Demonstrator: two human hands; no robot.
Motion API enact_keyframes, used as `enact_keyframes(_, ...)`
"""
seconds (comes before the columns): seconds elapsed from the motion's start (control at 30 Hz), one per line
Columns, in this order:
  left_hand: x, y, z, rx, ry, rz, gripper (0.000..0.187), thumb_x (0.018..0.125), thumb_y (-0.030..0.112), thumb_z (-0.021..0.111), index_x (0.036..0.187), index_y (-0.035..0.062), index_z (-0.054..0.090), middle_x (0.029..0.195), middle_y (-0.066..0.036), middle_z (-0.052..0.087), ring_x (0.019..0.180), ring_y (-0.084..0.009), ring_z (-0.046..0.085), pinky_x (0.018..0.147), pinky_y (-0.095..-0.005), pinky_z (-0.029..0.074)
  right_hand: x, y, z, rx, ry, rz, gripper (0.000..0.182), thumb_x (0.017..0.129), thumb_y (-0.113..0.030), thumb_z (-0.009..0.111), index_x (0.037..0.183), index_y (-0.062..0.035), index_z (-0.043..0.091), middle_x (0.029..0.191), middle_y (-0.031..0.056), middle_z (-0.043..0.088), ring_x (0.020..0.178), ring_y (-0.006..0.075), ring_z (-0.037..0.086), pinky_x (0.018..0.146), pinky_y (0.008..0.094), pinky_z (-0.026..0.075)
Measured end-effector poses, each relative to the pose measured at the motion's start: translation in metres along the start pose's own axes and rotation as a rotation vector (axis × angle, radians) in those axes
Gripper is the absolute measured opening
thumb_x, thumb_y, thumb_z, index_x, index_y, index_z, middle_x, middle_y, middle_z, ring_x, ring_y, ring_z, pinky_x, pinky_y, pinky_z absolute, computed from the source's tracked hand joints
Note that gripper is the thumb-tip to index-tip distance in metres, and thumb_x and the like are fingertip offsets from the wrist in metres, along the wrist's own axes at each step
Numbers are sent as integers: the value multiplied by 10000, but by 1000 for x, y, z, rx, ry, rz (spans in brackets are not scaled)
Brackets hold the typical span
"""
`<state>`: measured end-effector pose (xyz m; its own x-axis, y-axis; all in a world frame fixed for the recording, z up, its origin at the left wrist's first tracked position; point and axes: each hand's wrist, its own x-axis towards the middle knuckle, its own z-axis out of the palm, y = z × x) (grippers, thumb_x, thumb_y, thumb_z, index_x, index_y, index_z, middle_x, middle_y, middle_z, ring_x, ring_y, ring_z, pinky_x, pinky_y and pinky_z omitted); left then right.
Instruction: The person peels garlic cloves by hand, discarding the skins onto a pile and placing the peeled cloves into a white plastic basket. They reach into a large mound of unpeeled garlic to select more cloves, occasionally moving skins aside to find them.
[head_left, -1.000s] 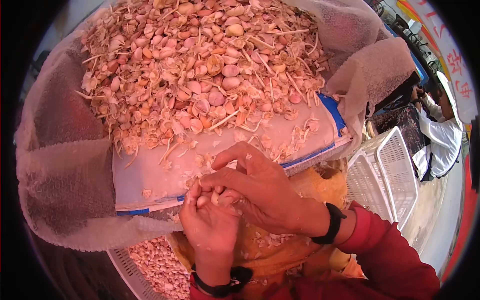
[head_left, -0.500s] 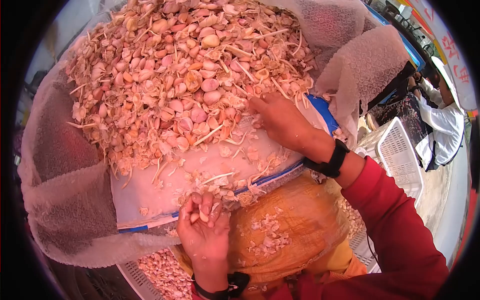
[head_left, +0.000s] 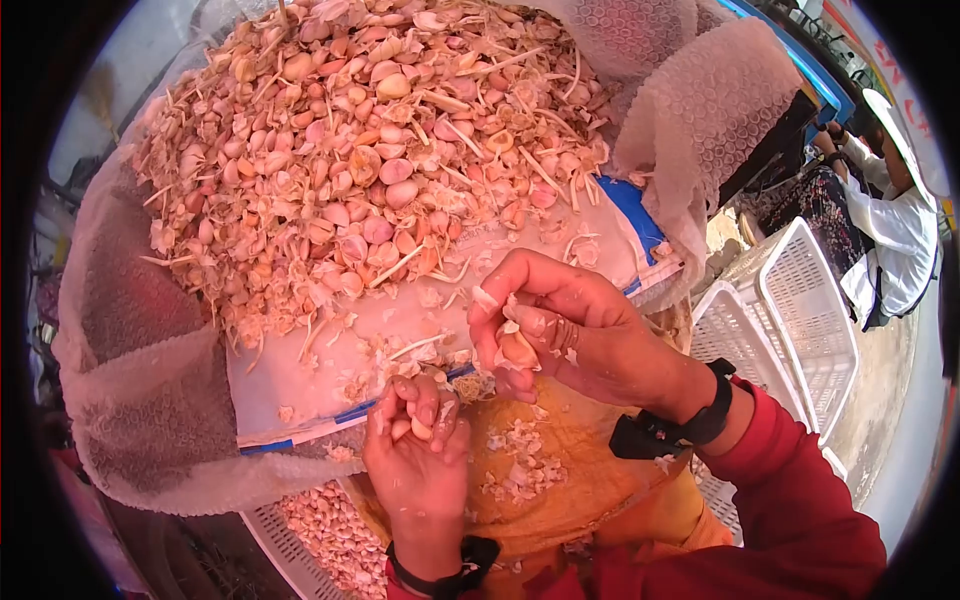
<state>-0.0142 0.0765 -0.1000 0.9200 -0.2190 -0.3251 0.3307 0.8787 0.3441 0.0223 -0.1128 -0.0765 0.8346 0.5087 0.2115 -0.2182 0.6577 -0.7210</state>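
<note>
A large heap of pinkish garlic cloves (head_left: 330, 150) with loose skins and stalks lies on a white sheet (head_left: 290, 385) with blue edges. At the sheet's front edge, my left hand (head_left: 418, 450) is palm up, its fingers curled round peeled-looking garlic cloves (head_left: 412, 428). To its right, my right hand (head_left: 580, 335) is raised over the sheet's edge and pinches a garlic clove (head_left: 517, 350) between thumb and fingers. Bits of skin cling to its fingers.
Bubble wrap (head_left: 140, 400) surrounds the heap. An orange cloth (head_left: 590, 470) with skin scraps covers my lap. A white basket of cloves (head_left: 335, 540) is below left; white baskets (head_left: 805, 310) stand at right. Beyond them sits a person in white (head_left: 885, 240).
My right hand has moved from the heap's edge toward me, near my left hand, and now holds a clove. My left hand has stayed nearly in place, holding cloves.
</note>
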Motion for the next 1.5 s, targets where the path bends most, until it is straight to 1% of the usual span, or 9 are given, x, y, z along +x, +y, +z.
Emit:
enact_keyframes(0.27,-14,-24,44,214,196,-18,200,954,243,400,860,73,447,713,-29,426,508,-101,355,442,-233,327,-20,-8,44,-203,72,-264,230,973,-199,459,1133,-43,403,931,156,536,706,163,507,663,311,446)
enact_keyframes(0.4,-18,-26,41,152,-78,-111,224,952,267,410,858,66,438,693,-50,421,513,-105,333,450,-231,314,-40,-7,57,-296,-181,-645,218,942,-133,490,1074,16,402,847,165,518,637,239,516,634,332,457)
enact_keyframes(0.57,-31,-34,58,195,-156,-115,253,956,259,396,804,62,441,631,-52,400,510,-100,322,424,-233,293,-28,-6,99,-293,16,-1112,96,853,-39,612,796,-16,538,741,197,618,551,228,514,454,296,390)
enact_keyframes(0.73,-54,-33,45,346,-234,-35,279,978,234,375,795,45,469,621,-40,437,541,-122,361,524,-249,302,-34,1,118,248,160,-719,26,843,-10,610,830,-1,589,792,204,621,489,209,519,412,290,414)
enact_keyframes(0.9,-44,-39,51,189,-262,1,280,982,245,364,803,50,455,616,-32,411,555,-114,366,529,-254,295,-41,16,98,558,-139,-555,91,849,3,584,908,30,648,889,242,616,457,190,542,382,273,448)
enact_keyframes(1.0,-36,-39,44,165,-232,44,284,986,262,359,810,56,441,612,-25,382,535,-101,340,516,-238,291,-29,30,84,428,-213,-743,95,853,4,580,869,46,663,879,250,618,453,202,553,401,283,464)
enact_keyframes(1.2,-23,-31,40,158,-357,-36,273,986,288,367,838,67,430,619,-21,369,470,-80,276,436,-213,262,-41,10,87,380,-73,-613,87,825,1,629,832,70,682,830,265,635,488,246,593,440,288,487)
enact_keyframes(1.3,-27,-30,34,110,-201,-155,250,955,284,408,873,51,448,689,-61,409,538,-114,327,455,-239,282,-38,3,67,221,-210,-655,63,791,15,661,800,69,692,796,263,643,505,257,598,454,286,491)
enact_keyframes(1.5,-16,-40,32,98,-334,-93,242,978,278,375,857,79,439,628,-31,382,470,-81,278,411,-215,253,-41,-2,67,-9,-15,-728,12,736,17,709,739,11,719,790,184,675,676,229,594,565,261,504)
